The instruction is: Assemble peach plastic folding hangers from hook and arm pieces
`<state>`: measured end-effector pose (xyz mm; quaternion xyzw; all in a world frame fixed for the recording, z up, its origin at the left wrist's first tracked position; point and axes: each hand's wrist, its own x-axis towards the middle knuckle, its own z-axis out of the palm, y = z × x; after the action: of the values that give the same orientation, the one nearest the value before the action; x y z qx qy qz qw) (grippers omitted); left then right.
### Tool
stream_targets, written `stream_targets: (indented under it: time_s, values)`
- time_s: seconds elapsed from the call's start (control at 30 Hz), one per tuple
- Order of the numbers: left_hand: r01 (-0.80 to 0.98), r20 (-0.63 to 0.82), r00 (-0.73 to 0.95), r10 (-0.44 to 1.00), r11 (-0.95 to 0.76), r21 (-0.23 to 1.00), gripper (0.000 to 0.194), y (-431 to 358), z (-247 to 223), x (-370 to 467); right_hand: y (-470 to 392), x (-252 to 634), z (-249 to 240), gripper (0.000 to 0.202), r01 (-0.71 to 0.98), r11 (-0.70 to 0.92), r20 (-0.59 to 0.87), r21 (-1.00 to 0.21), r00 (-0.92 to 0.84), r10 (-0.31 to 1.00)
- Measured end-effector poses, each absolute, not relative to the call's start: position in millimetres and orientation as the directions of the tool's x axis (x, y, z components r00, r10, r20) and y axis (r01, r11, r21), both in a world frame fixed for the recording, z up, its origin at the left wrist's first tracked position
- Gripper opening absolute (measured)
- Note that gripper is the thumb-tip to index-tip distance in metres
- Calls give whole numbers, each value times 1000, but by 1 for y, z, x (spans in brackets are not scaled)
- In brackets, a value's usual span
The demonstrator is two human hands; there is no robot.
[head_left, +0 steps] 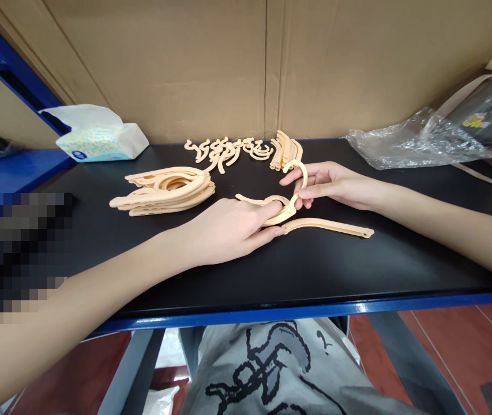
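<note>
Over the middle of the black table, my left hand (pixel 237 227) is closed on a beige curved hanger body (pixel 286 214), its fingers covering part of it. My right hand (pixel 330 187) pinches a beige plastic hook (pixel 305 176) between thumb and fingers. The hook's lower end meets the hanger body; whether it is seated there I cannot tell. A loose hanger arm (pixel 332 225) lies on the table, its left end by my left thumb. Left of my hands sits a stack of beige hanger pieces (pixel 172 193).
Loose hooks (pixel 224 153) are scattered at the back, beside a bundle of hanger arms (pixel 284 150). A tissue pack (pixel 102 141) stands back left. A clear plastic bag (pixel 395 141) and a dark see-through bag (pixel 483 109) lie back right. Cardboard (pixel 185 69) closes off the rear.
</note>
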<state>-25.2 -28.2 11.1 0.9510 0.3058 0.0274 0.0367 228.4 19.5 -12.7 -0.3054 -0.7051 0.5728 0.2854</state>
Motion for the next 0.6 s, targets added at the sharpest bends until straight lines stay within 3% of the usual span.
stream_targets:
  time_s: [0.6]
  values:
    - [575, 23, 816, 578, -815, 73, 16, -28, 10, -25, 20, 228, -13, 36, 96, 151, 52, -984, -656, 753]
